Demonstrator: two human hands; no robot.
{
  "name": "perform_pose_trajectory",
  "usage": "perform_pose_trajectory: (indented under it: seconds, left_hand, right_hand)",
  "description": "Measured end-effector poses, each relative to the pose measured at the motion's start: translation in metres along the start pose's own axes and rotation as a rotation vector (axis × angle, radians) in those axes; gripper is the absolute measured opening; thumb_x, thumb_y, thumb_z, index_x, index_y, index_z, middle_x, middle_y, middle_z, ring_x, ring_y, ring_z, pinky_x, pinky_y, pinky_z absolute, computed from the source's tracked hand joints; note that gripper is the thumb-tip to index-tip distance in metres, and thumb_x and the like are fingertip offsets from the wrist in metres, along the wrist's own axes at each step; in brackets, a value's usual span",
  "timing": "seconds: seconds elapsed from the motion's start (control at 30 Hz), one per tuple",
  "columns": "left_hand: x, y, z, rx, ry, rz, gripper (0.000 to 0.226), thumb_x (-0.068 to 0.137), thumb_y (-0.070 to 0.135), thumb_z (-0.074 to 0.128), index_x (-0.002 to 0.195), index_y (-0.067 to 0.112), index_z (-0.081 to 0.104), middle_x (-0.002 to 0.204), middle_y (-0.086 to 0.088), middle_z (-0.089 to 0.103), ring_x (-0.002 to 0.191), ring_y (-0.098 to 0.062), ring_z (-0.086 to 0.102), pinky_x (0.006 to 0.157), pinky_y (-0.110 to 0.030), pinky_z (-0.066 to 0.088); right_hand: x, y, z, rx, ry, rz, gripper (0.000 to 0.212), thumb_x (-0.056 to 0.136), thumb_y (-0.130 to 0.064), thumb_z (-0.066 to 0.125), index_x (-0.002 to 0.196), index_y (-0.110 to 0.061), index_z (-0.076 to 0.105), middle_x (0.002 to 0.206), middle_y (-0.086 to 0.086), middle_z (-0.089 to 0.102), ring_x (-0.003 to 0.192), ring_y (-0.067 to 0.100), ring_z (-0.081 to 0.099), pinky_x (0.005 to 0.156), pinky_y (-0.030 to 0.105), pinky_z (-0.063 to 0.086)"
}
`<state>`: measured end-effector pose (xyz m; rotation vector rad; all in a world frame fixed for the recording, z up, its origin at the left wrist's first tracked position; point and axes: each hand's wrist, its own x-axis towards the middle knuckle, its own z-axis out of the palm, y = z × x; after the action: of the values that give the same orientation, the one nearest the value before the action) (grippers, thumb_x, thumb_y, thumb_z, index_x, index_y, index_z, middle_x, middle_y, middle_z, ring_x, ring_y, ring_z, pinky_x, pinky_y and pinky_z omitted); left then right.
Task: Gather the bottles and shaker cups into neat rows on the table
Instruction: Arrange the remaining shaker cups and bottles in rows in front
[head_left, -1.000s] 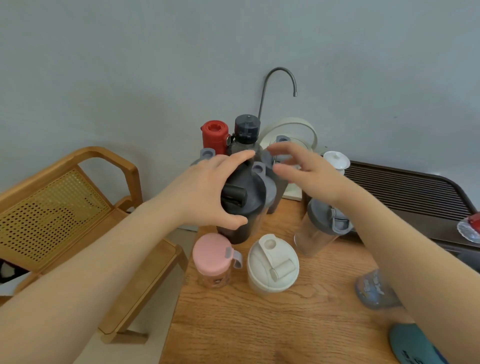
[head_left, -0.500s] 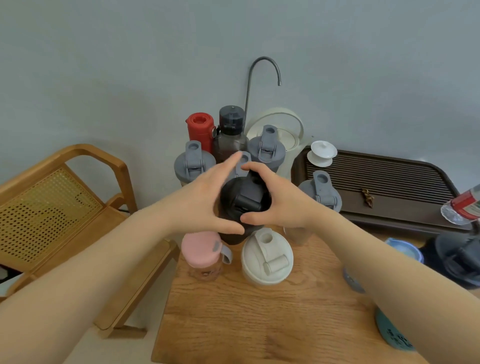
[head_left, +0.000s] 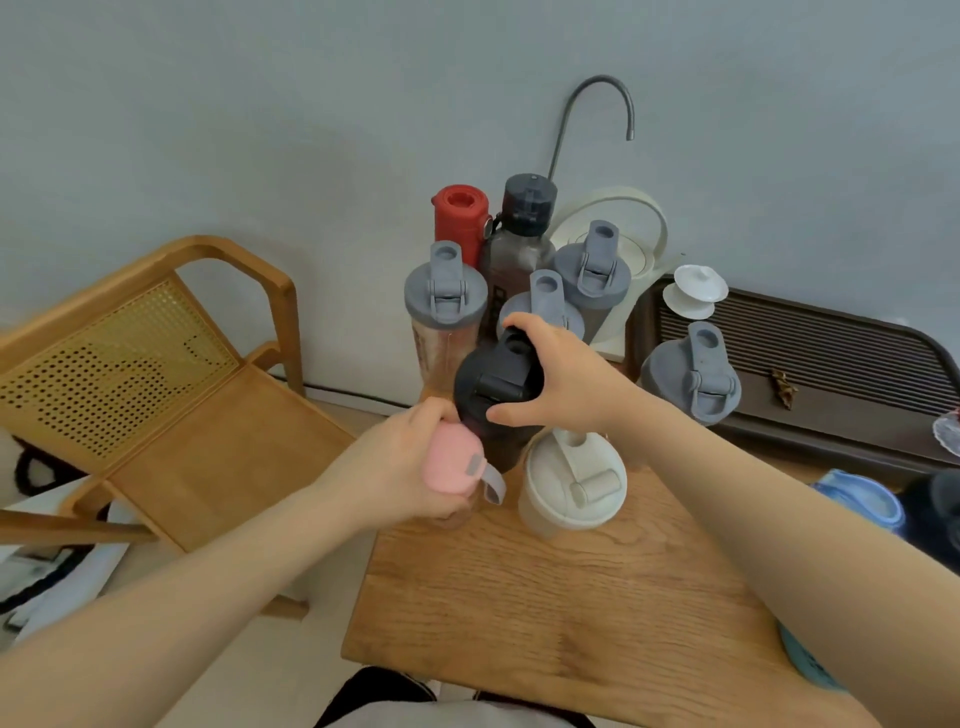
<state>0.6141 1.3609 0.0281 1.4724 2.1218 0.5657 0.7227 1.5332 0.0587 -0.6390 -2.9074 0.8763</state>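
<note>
My right hand (head_left: 563, 382) grips the lid of a black shaker cup (head_left: 493, 387) standing mid-table. My left hand (head_left: 397, 470) holds the pink-lidded cup (head_left: 454, 465) just in front of it, at the table's left edge. A cream shaker (head_left: 571, 486) stands right of the pink cup. Behind the black one stand three grey-lidded shakers (head_left: 445, 291) (head_left: 545, 306) (head_left: 592, 270), with a red bottle (head_left: 462, 215) and a dark smoky bottle (head_left: 522, 234) at the back. Another grey-lidded shaker (head_left: 691, 374) stands apart to the right.
The wooden table (head_left: 545, 597) has its left edge beside a wooden chair (head_left: 156, 374). A dark slatted tea tray (head_left: 831, 374) with a white lidded cup (head_left: 695, 291) lies at the right. A cream kettle (head_left: 636, 244) and gooseneck tap (head_left: 597, 109) stand behind. Blue bottles (head_left: 862, 501) sit at the right edge.
My left hand let go of the black shaker and dropped onto the pink-lidded cup. My right hand came in and now holds the black shaker's lid alone.
</note>
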Motion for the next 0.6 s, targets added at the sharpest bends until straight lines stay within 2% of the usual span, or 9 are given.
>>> perform_pose_trajectory:
  seconds: [0.1, 0.23, 0.37, 0.47, 0.53, 0.6]
  left_hand:
    - [-0.008, -0.009, -0.009, 0.043, -0.057, 0.058, 0.072, 0.063, 0.047, 0.076, 0.12, 0.03, 0.035, 0.109, 0.016, 0.043, 0.097, -0.007, 0.047, 0.071, -0.017, 0.041]
    - [-0.014, -0.014, -0.006, 0.123, -0.15, 0.143, 0.074, 0.064, 0.05, 0.073, 0.124, 0.03, 0.036, 0.117, 0.014, 0.045, 0.101, -0.006, 0.046, 0.079, -0.023, 0.045]
    - [-0.017, -0.019, 0.0, 0.179, -0.166, 0.242, 0.077, 0.067, 0.053, 0.07, 0.13, 0.03, 0.032, 0.128, 0.015, 0.038, 0.108, -0.005, 0.043, 0.08, -0.022, 0.043]
    - [-0.013, -0.024, -0.005, 0.16, -0.155, 0.285, 0.081, 0.064, 0.058, 0.071, 0.13, 0.028, 0.034, 0.123, 0.015, 0.033, 0.107, -0.004, 0.038, 0.083, -0.022, 0.042]
    - [-0.011, -0.025, -0.012, 0.096, -0.18, 0.291, 0.074, 0.07, 0.056, 0.067, 0.131, 0.027, 0.035, 0.118, 0.018, 0.032, 0.108, -0.002, 0.038, 0.086, -0.019, 0.04]
    - [-0.006, -0.026, -0.021, 0.018, -0.142, 0.305, 0.057, 0.082, 0.047, 0.058, 0.13, 0.026, 0.038, 0.116, 0.017, 0.035, 0.109, -0.001, 0.042, 0.079, -0.012, 0.038]
  right_hand:
    - [0.002, -0.004, 0.008, -0.071, -0.047, 0.005, 0.088, 0.069, -0.044, 0.076, 0.138, -0.016, 0.029, 0.121, 0.002, 0.042, 0.108, 0.019, 0.043, 0.084, 0.028, 0.038]
    - [0.001, -0.009, 0.026, -0.288, -0.139, -0.015, 0.094, 0.07, -0.042, 0.075, 0.143, -0.014, 0.023, 0.133, 0.007, 0.037, 0.119, 0.025, 0.04, 0.09, 0.032, 0.04]
    - [0.002, -0.013, 0.035, -0.292, -0.165, 0.034, 0.095, 0.071, -0.043, 0.073, 0.145, -0.015, 0.02, 0.135, 0.007, 0.036, 0.121, 0.025, 0.038, 0.093, 0.034, 0.04]
    - [0.003, -0.015, 0.037, -0.255, -0.172, 0.083, 0.097, 0.072, -0.045, 0.073, 0.146, -0.015, 0.019, 0.139, 0.007, 0.033, 0.126, 0.026, 0.035, 0.098, 0.035, 0.038]
    - [0.002, -0.017, 0.035, -0.228, -0.181, 0.117, 0.097, 0.071, -0.048, 0.072, 0.146, -0.016, 0.021, 0.146, 0.006, 0.029, 0.131, 0.025, 0.03, 0.104, 0.036, 0.035]
    - [0.001, -0.02, 0.028, -0.204, -0.083, 0.089, 0.084, 0.074, -0.05, 0.069, 0.142, -0.016, 0.033, 0.147, 0.005, 0.031, 0.133, 0.023, 0.031, 0.107, 0.037, 0.035]
